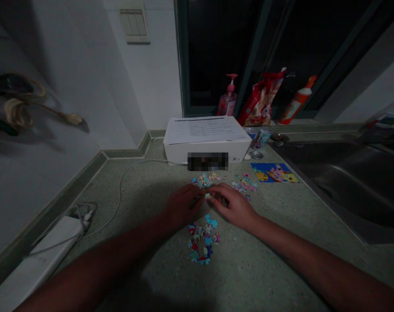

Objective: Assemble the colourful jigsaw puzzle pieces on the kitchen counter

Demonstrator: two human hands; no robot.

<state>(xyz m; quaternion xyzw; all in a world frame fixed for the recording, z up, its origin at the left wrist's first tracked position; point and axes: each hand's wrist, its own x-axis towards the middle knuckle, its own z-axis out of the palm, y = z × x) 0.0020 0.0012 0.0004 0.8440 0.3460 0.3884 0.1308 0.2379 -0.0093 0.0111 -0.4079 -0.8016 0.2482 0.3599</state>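
Both hands meet over the middle of the counter around a small pale-yellow puzzle piece (207,196). My left hand (183,203) has its fingers closed at the piece's left side. From the right, my right hand (231,203) pinches it between thumb and fingers. Just beyond the hands lies a loose heap of jigsaw pieces (205,180), partly hidden by the fingers. Another heap of pinkish and blue pieces (245,183) is to the right. Nearer to me, several pieces form a partly joined puzzle (208,239) with gaps in it.
A white box (175,151) with papers on top stands behind the heaps. A colourful cartoon picture card (275,173) lies beside a sink (353,182) on the right. At the left are a white power strip (53,242) and its cable (119,186). Bottles and a red bag (260,102) line the sill.
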